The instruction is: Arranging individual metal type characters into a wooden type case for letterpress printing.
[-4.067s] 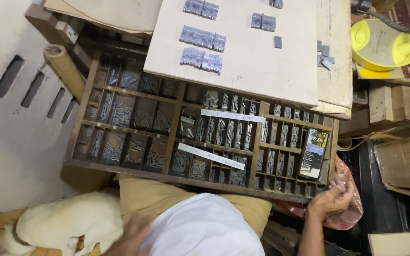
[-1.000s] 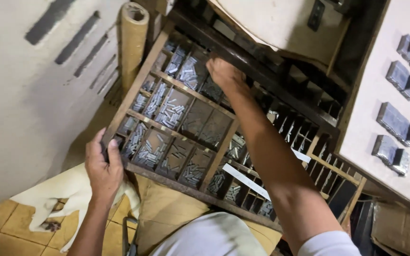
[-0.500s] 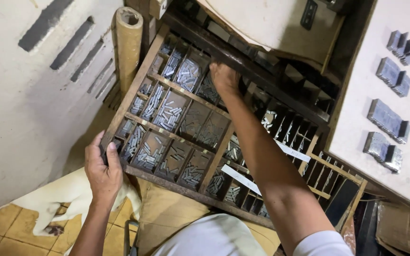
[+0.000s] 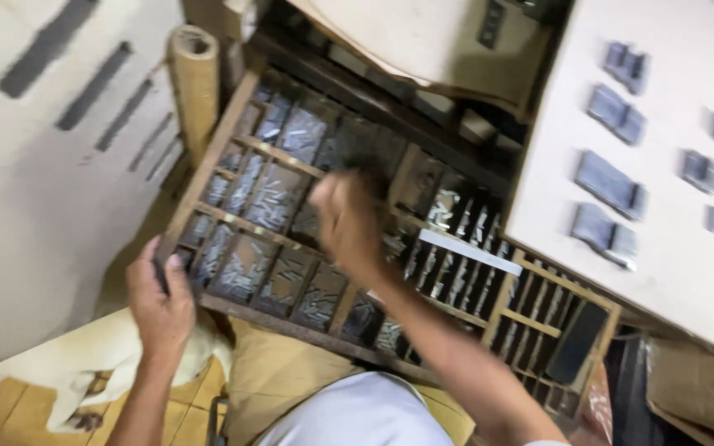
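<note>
The heavy, rigid type case [image 4: 291, 239] is gripped at its near left corner by the left hand [image 4: 159, 301]; the blurred right hand [image 4: 349, 219] cannot be judged.

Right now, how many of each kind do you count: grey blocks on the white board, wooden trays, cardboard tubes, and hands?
Grey blocks on the white board: 7
Wooden compartment tray: 1
Cardboard tube: 1
Hands: 2, the left hand and the right hand
Total: 11
</note>
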